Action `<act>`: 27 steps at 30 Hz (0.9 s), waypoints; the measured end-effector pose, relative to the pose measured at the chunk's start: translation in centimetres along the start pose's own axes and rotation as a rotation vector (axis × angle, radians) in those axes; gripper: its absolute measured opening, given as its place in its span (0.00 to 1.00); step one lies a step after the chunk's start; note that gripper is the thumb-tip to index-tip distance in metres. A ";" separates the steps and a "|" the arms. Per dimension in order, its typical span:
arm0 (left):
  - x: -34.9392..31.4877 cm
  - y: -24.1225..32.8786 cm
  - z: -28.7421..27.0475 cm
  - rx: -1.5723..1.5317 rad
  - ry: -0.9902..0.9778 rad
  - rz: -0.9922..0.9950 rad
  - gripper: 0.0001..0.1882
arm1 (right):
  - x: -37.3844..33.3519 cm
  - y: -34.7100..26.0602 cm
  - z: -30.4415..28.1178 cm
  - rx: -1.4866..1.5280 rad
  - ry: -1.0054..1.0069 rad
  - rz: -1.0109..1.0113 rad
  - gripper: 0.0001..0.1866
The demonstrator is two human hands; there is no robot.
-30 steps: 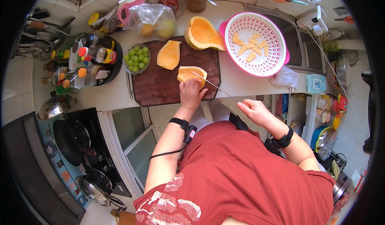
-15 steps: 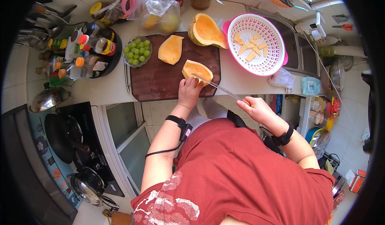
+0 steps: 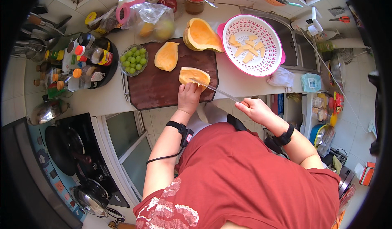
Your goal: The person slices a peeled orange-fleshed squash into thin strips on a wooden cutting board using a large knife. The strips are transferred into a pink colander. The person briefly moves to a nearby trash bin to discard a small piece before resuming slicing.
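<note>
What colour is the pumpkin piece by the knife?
The pumpkin piece is orange with a paler yellow rim, best seen in the head view.

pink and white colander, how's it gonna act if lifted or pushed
The colander is probably light for its size: its wall is full of holes and only some slices lie inside. Those loose slices would likely slide if it tilted. Lifted by one pink handle, it may tip, as its handles sit on opposite sides.
</note>
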State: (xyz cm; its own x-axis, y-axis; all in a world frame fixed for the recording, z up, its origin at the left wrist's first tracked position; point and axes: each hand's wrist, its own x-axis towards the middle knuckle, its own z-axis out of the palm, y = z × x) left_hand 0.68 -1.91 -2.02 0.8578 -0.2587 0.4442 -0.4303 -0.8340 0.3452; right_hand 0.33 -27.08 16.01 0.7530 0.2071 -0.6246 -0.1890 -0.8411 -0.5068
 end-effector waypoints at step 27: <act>5.3 0.9 -4.7 -0.860 -0.375 -1.257 0.19 | 3.2 1.4 0.4 0.065 -0.016 0.037 0.28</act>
State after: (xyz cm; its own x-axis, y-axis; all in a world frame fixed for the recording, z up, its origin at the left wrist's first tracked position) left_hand 3.47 -1.77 4.53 0.7382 0.1511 -0.6574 0.6737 -0.1170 0.7297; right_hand 2.24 -27.36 13.09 0.7343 0.1850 -0.6531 -0.2575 -0.8143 -0.5202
